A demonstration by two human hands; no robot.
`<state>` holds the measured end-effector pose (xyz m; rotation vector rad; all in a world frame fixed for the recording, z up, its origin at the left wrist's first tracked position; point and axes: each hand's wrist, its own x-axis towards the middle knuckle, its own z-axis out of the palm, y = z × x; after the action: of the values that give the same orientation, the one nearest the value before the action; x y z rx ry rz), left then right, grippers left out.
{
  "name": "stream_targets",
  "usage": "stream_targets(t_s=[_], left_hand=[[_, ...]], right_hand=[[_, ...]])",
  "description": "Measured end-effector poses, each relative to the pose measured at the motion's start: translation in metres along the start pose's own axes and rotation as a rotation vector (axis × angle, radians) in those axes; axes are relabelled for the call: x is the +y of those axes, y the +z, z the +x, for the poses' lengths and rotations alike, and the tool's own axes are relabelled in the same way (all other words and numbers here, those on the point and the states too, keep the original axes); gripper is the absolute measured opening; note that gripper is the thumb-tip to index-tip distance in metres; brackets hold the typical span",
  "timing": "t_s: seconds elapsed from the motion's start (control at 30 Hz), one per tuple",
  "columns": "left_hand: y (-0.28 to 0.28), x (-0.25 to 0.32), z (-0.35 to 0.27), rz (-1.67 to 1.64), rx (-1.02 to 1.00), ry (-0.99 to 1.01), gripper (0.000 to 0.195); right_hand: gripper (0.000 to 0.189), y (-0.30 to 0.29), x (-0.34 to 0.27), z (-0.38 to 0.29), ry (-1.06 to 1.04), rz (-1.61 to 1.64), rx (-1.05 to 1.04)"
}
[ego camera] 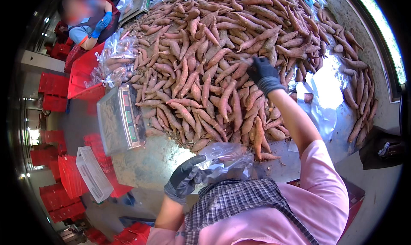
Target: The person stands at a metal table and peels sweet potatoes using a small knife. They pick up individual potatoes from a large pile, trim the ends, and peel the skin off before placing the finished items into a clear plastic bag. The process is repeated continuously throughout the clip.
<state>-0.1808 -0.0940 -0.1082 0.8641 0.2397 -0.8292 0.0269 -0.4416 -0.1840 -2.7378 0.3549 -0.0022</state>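
Observation:
A big heap of reddish sweet potatoes [192,84] covers a metal table [144,164]. My left hand [188,177], in a dark glove, holds the edge of a clear plastic bag [229,158] at the near table edge. Whether the bag holds anything is unclear. My right hand [264,73], in a dark glove with a grey cuff, reaches out over the heap. Its fingers are at a sweet potato [242,69]; blur hides whether they grip it. One orange-toned sweet potato [258,137] lies at the heap's near side.
A digital scale [117,119] stands left of the heap, near filled clear bags [118,60] at a red crate [85,71]. A co-worker with blue gloves [102,23] is at the upper left. More plastic bags [316,107] lie right. A white basket [93,174] rests on red crates.

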Motion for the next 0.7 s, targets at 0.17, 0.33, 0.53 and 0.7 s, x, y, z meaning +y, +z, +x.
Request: stream_targets(t_s=[0.17, 0.33, 0.53, 0.7], left_hand=[[0.013, 0.001, -0.002, -0.090, -0.148, 0.146, 0.047], [0.015, -0.001, -0.017, -0.161, -0.135, 0.172, 0.051], [0.046, 0.000, 0.015, 0.199, 0.000, 0.029, 0.055], [0.052, -0.043, 0.082, 0.187, -0.059, 0.098, 0.053]], right_hand=[[0.054, 0.013, 0.025, 0.012, 0.030, -0.113, -0.102], [0.046, 0.041, 0.061, -0.003, 0.087, 0.284, 0.005], [0.019, 0.006, 0.039, -0.135, 0.384, 1.732, -0.632], [0.030, 0.002, 0.016, -0.235, 0.371, 1.939, -1.033]])
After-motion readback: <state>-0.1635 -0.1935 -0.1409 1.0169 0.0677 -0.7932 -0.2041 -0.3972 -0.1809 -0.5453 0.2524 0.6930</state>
